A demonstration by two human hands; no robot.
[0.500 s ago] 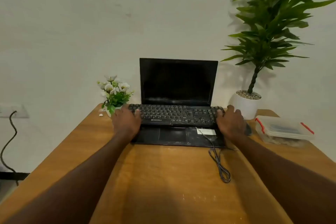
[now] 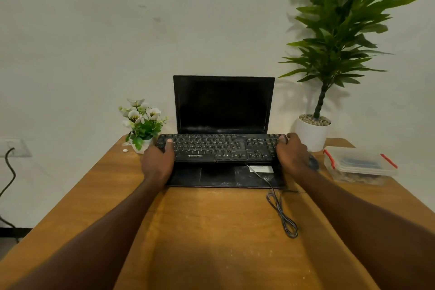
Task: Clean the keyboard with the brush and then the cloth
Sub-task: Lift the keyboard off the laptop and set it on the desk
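While both hands grip it, one keyboard [image 2: 221,147] sits across the base of one open laptop [image 2: 223,106] on the bench [image 2: 211,231]. Left hand [image 2: 158,162] clamps the left end, thumb on the keys; right hand [image 2: 292,152] clamps the right end. One cable [image 2: 280,209] trails forward. Two potted plants: flowers [image 2: 142,122] left, palm [image 2: 334,37] right. One lidded box [image 2: 360,167] far right.

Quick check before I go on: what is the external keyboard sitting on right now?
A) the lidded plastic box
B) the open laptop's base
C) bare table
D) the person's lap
B: the keyboard lies across the laptop base, with the left hand and right hand gripping its ends.
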